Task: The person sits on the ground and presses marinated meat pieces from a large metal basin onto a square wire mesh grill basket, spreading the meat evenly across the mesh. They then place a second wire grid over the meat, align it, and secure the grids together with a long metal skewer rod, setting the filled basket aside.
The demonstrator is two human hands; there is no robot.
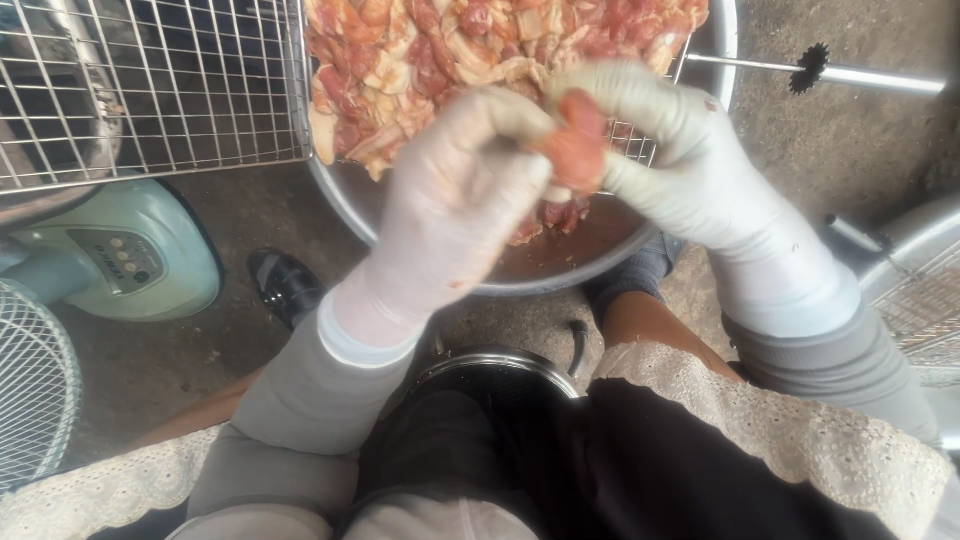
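Both gloved hands met over the near rim of a wide metal basin [350,205] that sat on the concrete floor [170,350]. The left hand [455,205] and the right hand [665,150] were drawn close together, the fingers of each pinched onto one piece of raw meat [578,145] held between them. That piece was reddish-pink and hung just above the basin's near edge; its long axis ran roughly upright in the head view, the top end tucked under the right hand's fingers and the lower end pointing down toward the person. The exact finger grip behind it was hidden.

A heap of raw meat strips [470,45] lay on a wire rack [150,90] that spanned the basin's far side and reached out past its left rim. Reddish juice and a few scraps sat in the basin's bottom below the hands.

Off the basin's left edge stood a pale green electric fan base [120,255] with its grille [35,400] at the lower left. A dark shoe [285,285] rested on the floor beside it. A metal rod with a black toothed disc [808,68] lay past the basin's right rim.
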